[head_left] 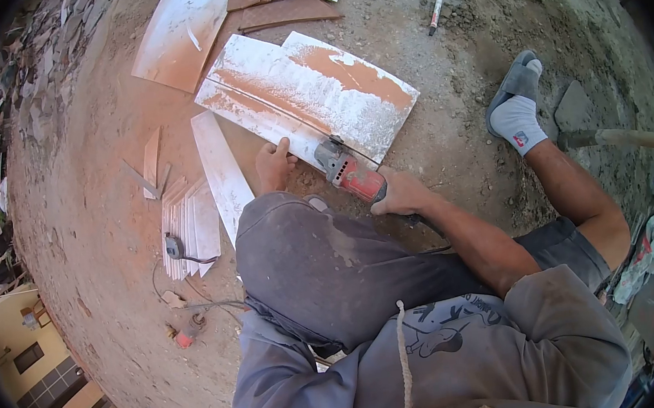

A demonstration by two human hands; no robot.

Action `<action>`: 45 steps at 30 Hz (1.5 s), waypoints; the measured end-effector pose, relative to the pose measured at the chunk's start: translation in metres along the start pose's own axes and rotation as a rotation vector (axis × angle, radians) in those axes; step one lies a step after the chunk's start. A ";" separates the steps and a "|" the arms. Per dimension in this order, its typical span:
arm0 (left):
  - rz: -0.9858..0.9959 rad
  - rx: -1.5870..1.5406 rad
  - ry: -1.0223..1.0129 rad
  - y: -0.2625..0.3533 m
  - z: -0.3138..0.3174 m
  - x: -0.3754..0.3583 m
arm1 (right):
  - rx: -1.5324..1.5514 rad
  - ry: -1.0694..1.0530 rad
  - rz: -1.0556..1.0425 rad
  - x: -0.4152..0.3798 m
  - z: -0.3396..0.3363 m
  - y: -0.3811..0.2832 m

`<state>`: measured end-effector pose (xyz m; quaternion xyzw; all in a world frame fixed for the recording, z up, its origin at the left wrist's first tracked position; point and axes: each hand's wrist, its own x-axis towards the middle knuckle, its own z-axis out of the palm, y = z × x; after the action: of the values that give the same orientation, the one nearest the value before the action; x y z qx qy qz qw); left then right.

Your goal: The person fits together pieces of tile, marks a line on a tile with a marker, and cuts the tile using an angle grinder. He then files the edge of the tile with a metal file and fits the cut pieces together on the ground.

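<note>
A red and grey angle grinder [354, 176] is gripped at its rear end by my right hand [403, 191]. Its head rests at the lower edge of a tile [316, 87] smeared with white and orange-brown dust. A straight dark line runs along that tile up to the grinder's head. My left hand [274, 166] pinches the tile's near edge, left of the grinder, with thumb and fingers. Just left of that hand lies a long narrow tile strip [221, 167]. The grinder's disc is hidden.
Cut strips [190, 217] with a tape measure [175, 246] on them lie at the left. A second red tool [188, 331] and cable sit below. More tiles [184, 29] are at the top. A marker [435, 15] and a shovel [612, 139] lie to the right.
</note>
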<state>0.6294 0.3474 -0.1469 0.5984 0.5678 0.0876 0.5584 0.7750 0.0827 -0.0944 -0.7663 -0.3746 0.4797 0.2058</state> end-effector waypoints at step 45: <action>-0.242 -0.800 0.458 0.009 -0.039 0.003 | 0.376 0.293 -0.057 0.006 -0.083 0.014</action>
<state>0.6069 0.3737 -0.1276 0.2314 0.6636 0.3634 0.6115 0.8558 0.0819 -0.0697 -0.7651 -0.2665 0.4185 0.4105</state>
